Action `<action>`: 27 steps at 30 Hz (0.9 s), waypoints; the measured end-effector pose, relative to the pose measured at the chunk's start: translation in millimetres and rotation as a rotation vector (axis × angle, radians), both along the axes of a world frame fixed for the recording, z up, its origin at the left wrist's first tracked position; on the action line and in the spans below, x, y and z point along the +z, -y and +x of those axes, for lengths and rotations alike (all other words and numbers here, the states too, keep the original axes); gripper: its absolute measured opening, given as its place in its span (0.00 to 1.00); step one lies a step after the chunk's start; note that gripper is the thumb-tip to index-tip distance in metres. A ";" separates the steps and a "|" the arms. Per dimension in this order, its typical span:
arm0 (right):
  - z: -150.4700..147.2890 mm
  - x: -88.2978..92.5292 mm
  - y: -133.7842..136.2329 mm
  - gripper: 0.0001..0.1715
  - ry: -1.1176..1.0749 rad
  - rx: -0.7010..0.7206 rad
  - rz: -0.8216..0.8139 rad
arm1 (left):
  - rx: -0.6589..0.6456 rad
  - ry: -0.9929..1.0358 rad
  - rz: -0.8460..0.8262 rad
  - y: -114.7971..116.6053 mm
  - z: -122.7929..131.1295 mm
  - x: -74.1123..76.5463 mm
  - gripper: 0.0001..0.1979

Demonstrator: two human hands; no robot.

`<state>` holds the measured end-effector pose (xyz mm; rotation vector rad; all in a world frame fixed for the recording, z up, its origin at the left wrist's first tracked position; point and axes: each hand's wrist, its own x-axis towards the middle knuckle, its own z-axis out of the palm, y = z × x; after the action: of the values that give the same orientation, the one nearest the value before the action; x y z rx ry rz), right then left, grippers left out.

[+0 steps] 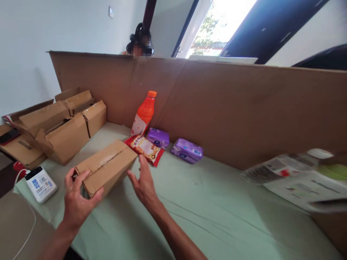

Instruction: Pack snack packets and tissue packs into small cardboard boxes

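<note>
Cardboard box (pixel 108 164) sits left of centre in my view, its taped top seam running up and to the right. On my feed the left hand (pixel 77 196) is clamped on its near end, thumb at the front corner and fingers over the left edge. The right hand (pixel 143 184) stands with thumb and fingers apart just beside the far end; I cannot tell whether it touches. Beneath them I see a green cloth (pixel 195 206). A white power bank (pixel 41 184) with a cable lies at lower left. At the right edge I get a clear bottle (pixel 276 168), too blurred for me to read. Beyond the far end lies a red snack bag (pixel 145 148), with two purple packs (pixel 187 150) behind and to its right and an orange bottle (pixel 143 113) leaning behind. More boxes (pixel 70 135) crowd the left side. Farthest, I see a cardboard panel (pixel 222 104) across the frame and a person's head (pixel 139 39) above it.
</note>
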<state>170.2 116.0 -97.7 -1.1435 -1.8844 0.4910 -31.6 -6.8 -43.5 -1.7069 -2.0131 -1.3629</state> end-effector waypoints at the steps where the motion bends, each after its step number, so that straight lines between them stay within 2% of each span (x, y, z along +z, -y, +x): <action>1: -20.3 -7.5 -3.0 0.42 -0.009 0.040 -0.043 | 0.050 0.016 0.017 -9.5 -2.7 1.3 0.22; 3: -51.5 -22.7 -2.5 0.41 0.013 0.119 -0.103 | 0.131 0.057 0.022 -36.1 -6.4 4.2 0.23; 6: -70.8 -40.8 6.3 0.37 0.061 0.183 -0.121 | 0.220 0.103 0.005 -90.8 -7.6 7.4 0.25; 11: -62.1 -52.5 14.5 0.26 0.087 0.210 -0.117 | 0.326 0.165 -0.028 -190.2 -1.0 9.8 0.27; 15: -57.9 -56.2 12.6 0.21 0.065 0.218 -0.111 | 0.414 0.200 -0.046 -246.2 4.1 8.5 0.30; 19: -60.5 -57.7 13.0 0.18 0.017 0.207 -0.084 | 0.444 0.198 -0.059 -272.6 2.0 4.4 0.33; 25: -61.1 -55.4 15.0 0.17 -0.057 0.218 -0.102 | 0.441 0.211 -0.092 -291.0 -2.4 6.1 0.34; 27: -59.5 -56.5 14.0 0.17 -0.059 0.227 -0.106 | 0.428 0.212 -0.106 -291.8 -2.7 7.9 0.37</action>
<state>110.7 101.9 -154.2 -0.9749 -1.9657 0.7513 -34.3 285.0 -35.6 -1.1038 -2.4226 -1.3464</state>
